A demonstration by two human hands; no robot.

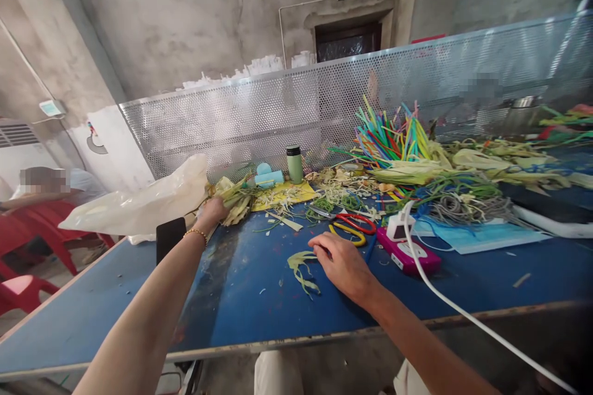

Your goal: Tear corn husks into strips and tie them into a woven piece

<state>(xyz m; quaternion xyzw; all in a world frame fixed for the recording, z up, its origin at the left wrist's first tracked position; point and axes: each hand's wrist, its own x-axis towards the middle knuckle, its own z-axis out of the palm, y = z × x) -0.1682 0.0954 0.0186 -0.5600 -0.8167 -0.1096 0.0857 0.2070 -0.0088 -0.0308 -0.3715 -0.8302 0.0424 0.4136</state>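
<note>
On the left, my left hand [214,212] reaches out to a bundle of pale green corn husks [239,207]. Its fingers are curled at the near end of the bundle, and their tips are partly hidden. Closer to me, my right hand [343,262] is closed with thumb and forefinger together on a thin, split strip of corn husk [303,271], which trails onto the blue table [259,321]. Scissors [354,225] with red and yellow handles lie just beyond my right hand. A magenta power strip [410,254] sits to its right.
A black phone [169,239] and a plastic bag [139,200] are at left. Behind stand a green bottle [294,165] and coloured pipe cleaners [393,136] by a perforated metal screen [259,114]. A white cable [456,311] crosses the front edge. Another person sits at far left.
</note>
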